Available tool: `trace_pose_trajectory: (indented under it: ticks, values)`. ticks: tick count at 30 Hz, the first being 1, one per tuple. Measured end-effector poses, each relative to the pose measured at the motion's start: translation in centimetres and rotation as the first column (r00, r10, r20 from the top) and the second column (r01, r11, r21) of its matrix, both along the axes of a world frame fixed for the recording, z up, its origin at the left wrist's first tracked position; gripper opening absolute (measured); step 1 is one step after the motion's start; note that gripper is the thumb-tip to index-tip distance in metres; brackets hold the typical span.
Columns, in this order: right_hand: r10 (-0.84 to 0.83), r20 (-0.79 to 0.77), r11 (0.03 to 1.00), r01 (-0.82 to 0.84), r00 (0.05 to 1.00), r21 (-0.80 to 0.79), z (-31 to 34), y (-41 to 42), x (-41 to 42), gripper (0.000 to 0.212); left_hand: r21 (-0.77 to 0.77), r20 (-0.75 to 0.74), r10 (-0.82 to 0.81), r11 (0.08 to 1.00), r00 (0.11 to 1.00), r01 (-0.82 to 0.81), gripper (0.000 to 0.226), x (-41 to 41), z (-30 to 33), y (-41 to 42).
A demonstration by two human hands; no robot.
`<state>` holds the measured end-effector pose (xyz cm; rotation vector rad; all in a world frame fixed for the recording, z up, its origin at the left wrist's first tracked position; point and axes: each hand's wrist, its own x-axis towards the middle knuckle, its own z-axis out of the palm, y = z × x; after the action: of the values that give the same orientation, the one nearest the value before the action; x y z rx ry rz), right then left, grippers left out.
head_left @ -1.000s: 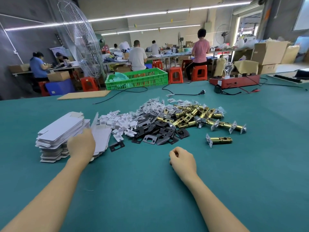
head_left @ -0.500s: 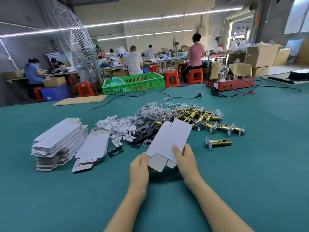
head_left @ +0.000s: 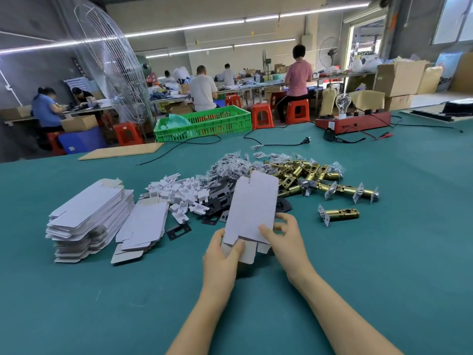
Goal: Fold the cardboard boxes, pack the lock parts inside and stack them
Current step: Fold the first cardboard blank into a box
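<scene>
A flat white cardboard box blank (head_left: 252,208) stands nearly upright over the green table (head_left: 384,265). My left hand (head_left: 221,254) pinches its lower flaps, thumb on the front. My right hand (head_left: 285,237) grips its lower right edge. To the left lies a tall stack of flat blanks (head_left: 89,216), with a smaller stack (head_left: 143,226) beside it. Behind the held blank sit white plastic pieces (head_left: 181,193), black metal plates (head_left: 220,201), small bagged parts (head_left: 230,165) and brass latch bolts (head_left: 307,175). One brass latch (head_left: 339,214) lies apart at the right.
A black plate (head_left: 179,230) lies alone near the small stack. At the far table edge are a green crate (head_left: 204,124), a cardboard sheet (head_left: 120,151), black cables (head_left: 276,143) and a red tester box (head_left: 353,121) with a bulb. People work at benches beyond.
My left hand took a blank from the stack and brought it to the middle. My right hand joined it, and the blank has been tipped more upright since.
</scene>
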<state>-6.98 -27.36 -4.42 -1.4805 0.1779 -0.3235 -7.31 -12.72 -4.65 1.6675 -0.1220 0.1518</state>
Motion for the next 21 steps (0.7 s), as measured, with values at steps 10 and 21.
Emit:
trace_pose_trajectory:
  ticks: [10,21]
  values:
    - [0.203,0.122,0.973,-0.186,0.972,-0.140,-0.5,0.8,-0.3,0.083,-0.167,0.031,-0.120,0.978,0.992,0.123,0.051,0.3,0.2,-0.4]
    - [0.172,0.108,0.985,-0.168,0.979,-0.051,0.1,1.5,-0.5,0.098,0.266,0.352,0.043,0.953,0.935,-0.144,0.066,-0.6,-0.1,-0.8]
